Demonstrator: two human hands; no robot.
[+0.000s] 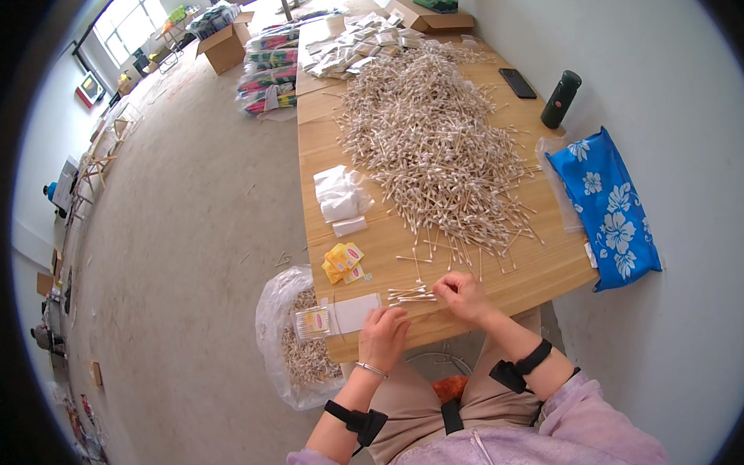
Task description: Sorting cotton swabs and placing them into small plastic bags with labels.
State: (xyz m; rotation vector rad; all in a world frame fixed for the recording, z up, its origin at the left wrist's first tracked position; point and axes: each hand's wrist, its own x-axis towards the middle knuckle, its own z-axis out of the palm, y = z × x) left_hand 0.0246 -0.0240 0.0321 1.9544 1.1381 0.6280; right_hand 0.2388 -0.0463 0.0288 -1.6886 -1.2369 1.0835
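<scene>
A small row of cotton swabs lies near the table's front edge, between my two hands. My right hand is closed in a pinch at the right ends of these swabs. My left hand is curled just left of and below the row, beside a white card; whether its fingertips hold anything is hidden. Left of the card lies a clear pack of swabs with a yellow label. Yellow printed cards sit in a small stack farther up. A large heap of loose swabs spreads beyond my hands.
White plastic bags lie at the table's left edge, and many filled packets at the far end. Along the right stand a phone, a dark green bottle and a blue flowered pouch. A clear sack of swabs stands on the floor.
</scene>
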